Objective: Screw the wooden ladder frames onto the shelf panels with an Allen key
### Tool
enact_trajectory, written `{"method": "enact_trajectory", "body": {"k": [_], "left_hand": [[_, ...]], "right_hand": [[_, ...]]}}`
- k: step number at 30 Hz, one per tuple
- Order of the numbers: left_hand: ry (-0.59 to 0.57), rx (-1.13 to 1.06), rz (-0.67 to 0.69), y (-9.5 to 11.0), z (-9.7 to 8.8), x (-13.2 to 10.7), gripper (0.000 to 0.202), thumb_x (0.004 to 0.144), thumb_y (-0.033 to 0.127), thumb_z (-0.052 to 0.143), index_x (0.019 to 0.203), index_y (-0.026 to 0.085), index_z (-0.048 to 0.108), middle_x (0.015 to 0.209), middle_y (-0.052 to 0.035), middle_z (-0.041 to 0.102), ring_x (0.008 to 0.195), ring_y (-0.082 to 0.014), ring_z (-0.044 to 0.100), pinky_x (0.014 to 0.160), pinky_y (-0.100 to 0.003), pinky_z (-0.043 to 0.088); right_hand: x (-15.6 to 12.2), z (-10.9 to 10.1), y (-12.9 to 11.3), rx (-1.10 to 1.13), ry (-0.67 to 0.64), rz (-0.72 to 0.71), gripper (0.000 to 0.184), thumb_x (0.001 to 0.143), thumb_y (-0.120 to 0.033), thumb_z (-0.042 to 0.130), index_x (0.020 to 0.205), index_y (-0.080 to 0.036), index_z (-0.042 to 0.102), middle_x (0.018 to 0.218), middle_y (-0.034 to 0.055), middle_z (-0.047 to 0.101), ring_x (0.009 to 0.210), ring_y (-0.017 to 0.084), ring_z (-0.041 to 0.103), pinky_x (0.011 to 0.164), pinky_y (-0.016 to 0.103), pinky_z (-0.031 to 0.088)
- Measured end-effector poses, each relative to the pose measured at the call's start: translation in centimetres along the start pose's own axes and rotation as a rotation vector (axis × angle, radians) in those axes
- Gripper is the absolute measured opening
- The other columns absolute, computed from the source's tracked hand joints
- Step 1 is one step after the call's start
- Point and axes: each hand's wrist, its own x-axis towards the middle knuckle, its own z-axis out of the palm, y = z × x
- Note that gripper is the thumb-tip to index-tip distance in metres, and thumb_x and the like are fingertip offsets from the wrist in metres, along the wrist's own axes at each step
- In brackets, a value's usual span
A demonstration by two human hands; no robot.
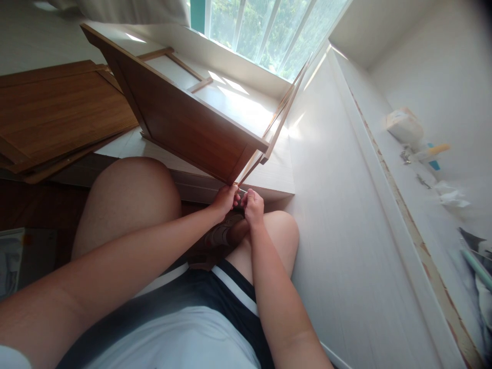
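Note:
At the lower front corner of a brown wooden panel [184, 118], my left hand [226, 200] is closed, its fingertips pressed near the wood. My right hand [253, 206] is closed just to the right of it. A thin, shiny metal rod [242, 190] shows between the two hands, its end at the right hand's fingers; its kind is too small to tell. The panel stands tilted on a white ledge and meets a second wooden frame piece [282, 115] at its right end. My fingers hide the exact point of contact at the corner.
More wooden panels [65, 113] lie stacked at the left. A slim wooden frame [184, 64] rests on the ledge behind, below the window [265, 31]. On the right, a pale wall panel [346, 195] borders a shelf with small items, including a yellow-handled tool [438, 149].

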Motion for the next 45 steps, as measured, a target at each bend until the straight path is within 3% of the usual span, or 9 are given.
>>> {"method": "enact_trajectory", "body": {"k": [8, 18, 28, 45], "left_hand": [[0.004, -0.006, 0.012, -0.1, -0.01, 0.09, 0.023, 0.089, 0.035, 0.046, 0.08, 0.018, 0.058, 0.061, 0.0024, 0.056, 0.045, -0.0082, 0.049, 0.042, -0.021, 0.03], [-0.001, -0.008, 0.012, -0.36, -0.09, 0.33, 0.023, 0.089, 0.035, 0.047, 0.08, 0.017, 0.059, 0.063, 0.0017, 0.055, 0.047, -0.008, 0.049, 0.042, -0.021, 0.032], [0.001, 0.0, 0.015, -0.15, -0.04, 0.1, 0.022, 0.088, 0.033, 0.046, 0.083, 0.016, 0.059, 0.064, 0.0008, 0.055, 0.048, -0.008, 0.048, 0.042, -0.02, 0.031], [-0.003, -0.015, 0.003, -0.15, -0.08, 0.27, 0.022, 0.088, 0.033, 0.046, 0.081, 0.017, 0.059, 0.062, 0.0026, 0.056, 0.046, -0.0074, 0.048, 0.041, -0.02, 0.031]], "right_hand": [[0.07, 0.09, -0.3, 0.156, -0.078, 0.222, 0.054, 0.09, -0.058, 0.044, 0.053, -0.019, 0.05, 0.04, -0.0009, 0.05, 0.031, 0.009, 0.036, 0.033, 0.023, 0.024], [0.3, 0.19, 0.24, 0.353, -0.133, 0.345, 0.05, 0.088, -0.053, 0.048, 0.051, -0.02, 0.046, 0.036, 0.0002, 0.049, 0.027, 0.009, 0.034, 0.029, 0.022, 0.021], [0.23, -0.16, -0.36, 0.266, -0.052, 0.229, 0.048, 0.089, -0.05, 0.048, 0.052, -0.02, 0.044, 0.038, -0.001, 0.048, 0.03, 0.009, 0.033, 0.032, 0.023, 0.021], [-0.16, -0.33, -0.7, 0.121, -0.069, 0.083, 0.049, 0.091, -0.057, 0.046, 0.059, -0.02, 0.048, 0.047, -0.0025, 0.051, 0.038, 0.009, 0.039, 0.04, 0.024, 0.028]]}}
